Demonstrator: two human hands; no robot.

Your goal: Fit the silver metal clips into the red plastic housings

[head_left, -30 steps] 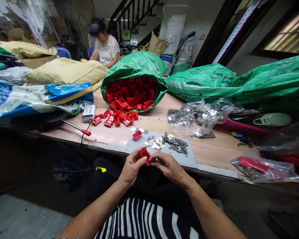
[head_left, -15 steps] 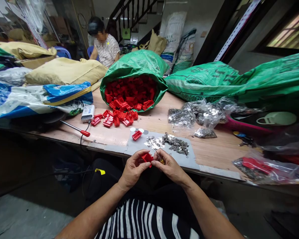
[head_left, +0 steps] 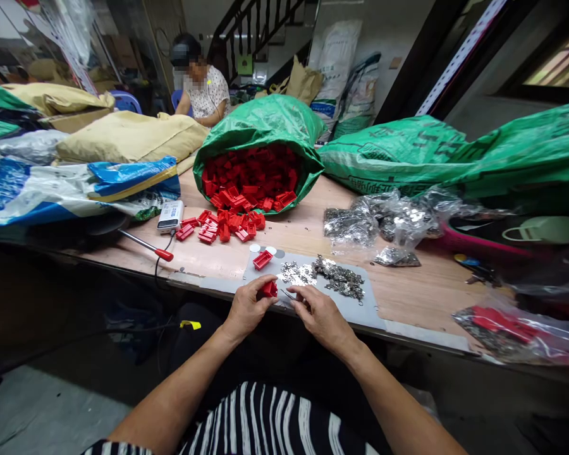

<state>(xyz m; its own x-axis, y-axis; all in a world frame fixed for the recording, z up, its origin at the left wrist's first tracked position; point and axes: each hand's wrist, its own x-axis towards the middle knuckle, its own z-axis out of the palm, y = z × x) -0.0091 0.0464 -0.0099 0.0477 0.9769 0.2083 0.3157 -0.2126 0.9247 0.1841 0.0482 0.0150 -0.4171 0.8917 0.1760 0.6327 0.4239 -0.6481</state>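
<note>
My left hand (head_left: pixel 247 308) is closed around a small red plastic housing (head_left: pixel 269 289), held just over the table's front edge. A thin metal-tipped tool (head_left: pixel 287 293) is pinched in my right hand (head_left: pixel 320 313), its tip pointing left towards the housing with a small gap between them. Most of the tool is hidden by my fingers. Another red housing (head_left: pixel 262 260) lies open side up on a grey mat (head_left: pixel 367 297). Beyond my right hand, a pile of flat shiny metal pieces (head_left: pixel 298 273) adjoins a heap of darker small metal parts (head_left: pixel 342 279).
A green sack (head_left: pixel 260 120) spills red housings (head_left: pixel 225 225) onto the table. Plastic bags of metal parts (head_left: pixel 351 224) lie at the right. A white power bank (head_left: pixel 171 215) and a red-tipped lever (head_left: pixel 164 254) are at the left. A co-worker (head_left: pixel 203 88) sits across the table.
Both hands have moved up and slightly apart. The tool has drawn back from the red housing, which has shifted left in my left hand. The view has tilted slightly.
</note>
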